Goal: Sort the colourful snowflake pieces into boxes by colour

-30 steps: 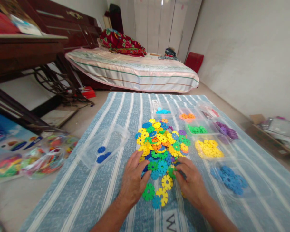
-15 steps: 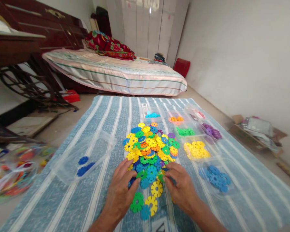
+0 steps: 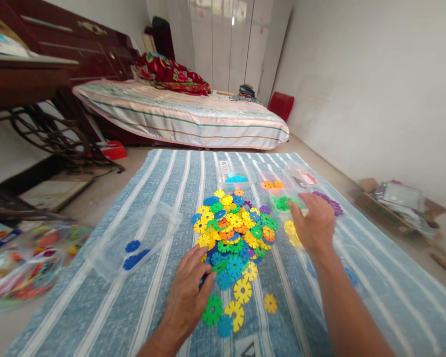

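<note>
A pile of notched plastic discs (image 3: 232, 223) in yellow, green, blue, orange and purple lies on the striped cloth. At its near left edge rests my left hand (image 3: 188, 285), fingers curled, with a bit of a dark blue disc (image 3: 202, 281) showing between thumb and fingers. My right hand (image 3: 314, 223) reaches over the clear boxes on the right, thumb and forefinger apart beside the green discs (image 3: 283, 203); I see nothing held there. Beneath that hand, the yellow discs (image 3: 292, 234) are partly hidden. Loose green (image 3: 212, 311) and yellow discs (image 3: 270, 303) lie nearer me.
A clear box (image 3: 158, 210) at left holds dark blue discs (image 3: 133, 246). Further boxes hold light blue (image 3: 237, 178), orange (image 3: 273, 184) and purple discs (image 3: 329, 203). A bag of colourful pieces (image 3: 33, 267) is at far left. Beyond the cloth stands a bed (image 3: 193, 119).
My right hand has moved from the pile, where it pinched a green disc, up and right to the box of green discs, and its fingers have parted. My left hand has stayed at the pile.
</note>
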`<state>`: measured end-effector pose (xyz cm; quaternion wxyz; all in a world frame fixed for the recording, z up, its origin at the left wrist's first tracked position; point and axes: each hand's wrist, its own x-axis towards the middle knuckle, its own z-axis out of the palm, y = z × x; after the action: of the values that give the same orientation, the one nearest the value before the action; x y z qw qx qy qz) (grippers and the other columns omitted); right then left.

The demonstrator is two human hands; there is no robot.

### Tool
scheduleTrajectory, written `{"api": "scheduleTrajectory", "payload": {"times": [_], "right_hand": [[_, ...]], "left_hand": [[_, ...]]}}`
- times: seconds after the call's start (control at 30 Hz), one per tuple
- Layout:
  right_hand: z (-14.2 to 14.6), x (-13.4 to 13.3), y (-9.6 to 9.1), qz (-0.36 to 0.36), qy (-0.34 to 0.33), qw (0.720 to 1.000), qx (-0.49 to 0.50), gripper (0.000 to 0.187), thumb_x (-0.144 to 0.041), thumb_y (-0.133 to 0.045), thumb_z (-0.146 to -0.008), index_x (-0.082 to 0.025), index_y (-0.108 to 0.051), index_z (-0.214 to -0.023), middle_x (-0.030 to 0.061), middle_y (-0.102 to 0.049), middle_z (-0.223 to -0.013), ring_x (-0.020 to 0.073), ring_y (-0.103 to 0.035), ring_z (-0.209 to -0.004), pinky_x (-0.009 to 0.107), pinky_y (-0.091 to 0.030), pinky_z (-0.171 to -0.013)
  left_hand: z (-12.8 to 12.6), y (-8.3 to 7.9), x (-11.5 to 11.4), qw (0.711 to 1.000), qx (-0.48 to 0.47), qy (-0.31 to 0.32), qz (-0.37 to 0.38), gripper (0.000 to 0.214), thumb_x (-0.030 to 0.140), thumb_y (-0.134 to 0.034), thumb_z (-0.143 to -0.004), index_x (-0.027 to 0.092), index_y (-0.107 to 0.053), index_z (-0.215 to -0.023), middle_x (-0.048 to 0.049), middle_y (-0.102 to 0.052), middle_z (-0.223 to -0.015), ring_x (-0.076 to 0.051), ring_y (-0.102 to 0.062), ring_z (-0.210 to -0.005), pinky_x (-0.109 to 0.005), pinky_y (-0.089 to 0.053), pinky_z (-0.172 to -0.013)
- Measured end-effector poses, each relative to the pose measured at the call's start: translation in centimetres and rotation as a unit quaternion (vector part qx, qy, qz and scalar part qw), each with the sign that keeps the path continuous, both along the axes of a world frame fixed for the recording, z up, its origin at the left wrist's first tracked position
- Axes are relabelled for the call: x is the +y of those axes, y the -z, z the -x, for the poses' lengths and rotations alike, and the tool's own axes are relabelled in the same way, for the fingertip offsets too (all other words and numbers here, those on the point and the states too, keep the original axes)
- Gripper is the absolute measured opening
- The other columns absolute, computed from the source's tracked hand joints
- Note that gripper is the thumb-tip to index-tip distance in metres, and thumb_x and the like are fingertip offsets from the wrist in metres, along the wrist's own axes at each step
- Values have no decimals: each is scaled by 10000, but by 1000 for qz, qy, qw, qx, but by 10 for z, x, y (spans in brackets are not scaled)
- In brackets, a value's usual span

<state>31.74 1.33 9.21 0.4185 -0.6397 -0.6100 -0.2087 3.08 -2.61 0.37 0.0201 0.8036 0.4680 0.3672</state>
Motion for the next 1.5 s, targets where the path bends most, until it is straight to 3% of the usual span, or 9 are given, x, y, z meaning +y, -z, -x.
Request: {"api": "scheduleTrajectory", "payload": {"times": [0.1,0.3,0.63,0.97,1.13,1.2,1.37,1.43,1.5], "right_hand": [[8,-1,3,9,-45,999,20,182,-321,-530,-824,-185,-641,-872,83,-666,-855,227,-605,-863,399,-463,-820],[68,-42,49,138,-246,959,38,121,-229,-515,-838,-225,-636,-849,51,-661,-874,189,-603,-873,358,-500,-798],[113,-51,60,202,-315,927,2,110,-156,-545,-797,-205,-621,-860,68,-610,-953,214,-527,-974,390,-449,-853],[102,-52,56,250,-320,913,36,146,-118,-551,-791,-193,-558,-665,11,-588,-747,149,-537,-783,281,-411,-729],[70,-34,37,205,-288,935,16,155,-159,-519,-821,-201,-585,-687,20,-619,-759,152,-560,-797,276,-416,-754],[50,-17,24,173,-240,955,-16,164,-178,-503,-829,-200,-600,-698,33,-634,-772,161,-567,-801,282,-422,-763],[11,14,-1,62,-6,997,-47,189,-289,-517,-829,-154,-647,-855,99,-658,-843,231,-578,-837,368,-438,-782],[14,13,2,51,-19,998,-40,213,-311,-515,-832,-152,-648,-881,98,-663,-852,230,-588,-830,368,-454,-772],[27,3,13,67,-90,993,-32,195,-293,-492,-848,-172,-645,-847,78,-666,-837,206,-598,-809,343,-469,-759]], "left_hand": [[0,-2,-2,1000,1,2,10,149,238,-487,-828,197,-583,-721,-87,-608,-1134,-249,-480,-1173,-471,-450,-955],[-2,-5,-5,1000,9,8,29,140,204,-471,-840,194,-581,-753,-85,-599,-1143,-234,-468,-1178,-477,-430,-981],[-1,-9,-6,998,17,55,34,141,206,-459,-858,191,-583,-795,-79,-558,-1230,-221,-403,-1240,-448,-395,-1024],[-1,-4,-5,996,28,79,22,118,178,-471,-848,196,-588,-844,-88,-520,-1265,-227,-361,-1270,-457,-395,-1020],[1,-4,-4,998,31,52,1,116,194,-476,-846,201,-589,-819,-92,-555,-1216,-235,-407,-1231,-467,-428,-983],[2,-3,-4,998,32,47,-1,111,200,-482,-842,204,-590,-815,-90,-560,-1212,-241,-413,-1228,-471,-437,-972],[3,-3,-4,999,21,40,-8,97,198,-498,-829,209,-593,-813,-88,-575,-1189,-249,-425,-1220,-475,-449,-956],[3,-3,-4,999,17,36,-8,90,197,-504,-824,208,-594,-815,-90,-578,-1185,-252,-426,-1220,-477,-451,-955],[3,-4,-5,999,18,30,-4,85,194,-510,-819,205,-593,-806,-90,-581,-1184,-253,-433,-1216,-477,-451,-956]]}}
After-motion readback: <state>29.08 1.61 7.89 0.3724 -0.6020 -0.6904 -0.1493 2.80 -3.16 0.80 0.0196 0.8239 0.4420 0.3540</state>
